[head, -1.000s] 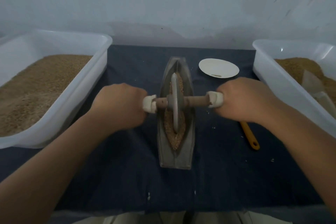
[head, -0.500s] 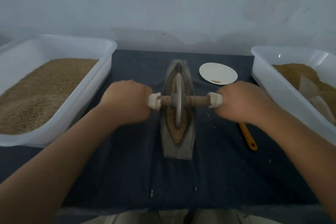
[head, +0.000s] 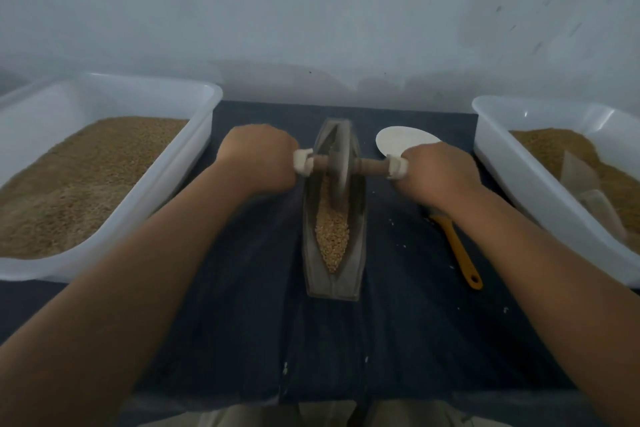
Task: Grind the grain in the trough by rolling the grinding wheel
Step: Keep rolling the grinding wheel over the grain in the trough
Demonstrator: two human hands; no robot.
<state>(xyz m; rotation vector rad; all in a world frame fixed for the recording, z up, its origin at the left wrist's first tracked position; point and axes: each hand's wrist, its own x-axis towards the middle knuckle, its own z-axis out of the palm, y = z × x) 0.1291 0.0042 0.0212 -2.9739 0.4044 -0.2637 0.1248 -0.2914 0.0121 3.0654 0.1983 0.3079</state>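
wheel (head: 337,170): top end of trough (head: 313,246), mid frame
grain (head: 332,232): mostly below it, down the trough
left hand (head: 258,158), right hand (head: 438,175): level, fingers gripping axle (head: 372,166) ends

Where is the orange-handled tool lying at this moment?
In the head view, the orange-handled tool lies on the dark cloth, right of the trough and left of the right white tub, its far end under the right forearm.

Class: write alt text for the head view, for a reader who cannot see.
The left hand and right hand grip the handles of a grinding wheel standing in the far half of a trough of grain. A left tub and a right tub hold more grain.
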